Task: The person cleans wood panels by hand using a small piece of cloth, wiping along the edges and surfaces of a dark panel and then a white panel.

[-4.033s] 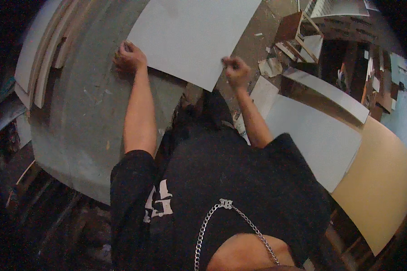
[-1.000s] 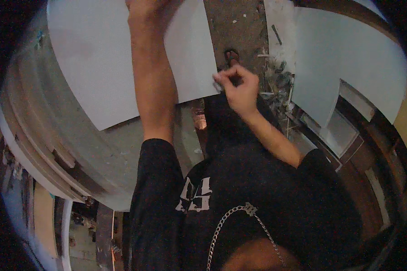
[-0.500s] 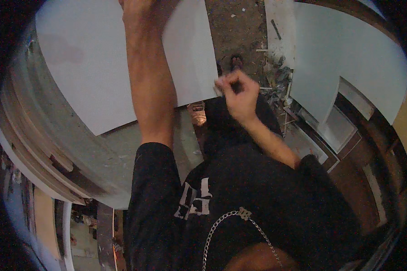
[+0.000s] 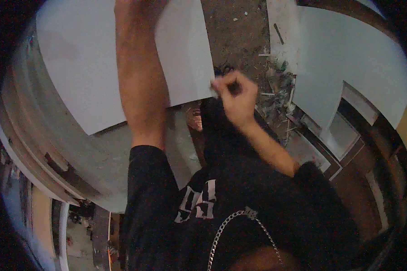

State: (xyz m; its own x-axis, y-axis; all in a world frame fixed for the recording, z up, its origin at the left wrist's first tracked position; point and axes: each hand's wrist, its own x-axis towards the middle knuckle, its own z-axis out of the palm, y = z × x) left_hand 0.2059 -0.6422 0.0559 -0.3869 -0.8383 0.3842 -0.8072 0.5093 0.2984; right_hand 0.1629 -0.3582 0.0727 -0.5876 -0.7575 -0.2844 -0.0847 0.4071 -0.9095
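Observation:
A large white board lies flat on a greyish work surface in front of me and to the left. My left forearm reaches far across it. Only the base of my left hand shows at the top edge; its fingers are out of the picture. My right hand is at the board's near right corner, thumb and fingertips pinched together right beside the edge. Motion blurs the fingertips, and whatever is between them is too small to make out.
Right of the board lies a dirt-brown floor with a heap of scraps and debris. Farther right stand a large pale panel and dark-framed pieces. Long stacked boards curve along the left side.
My left forearm has shifted a little left over the board. My right hand stays pinched by the corner, moved slightly left. The foot beside the board has moved.

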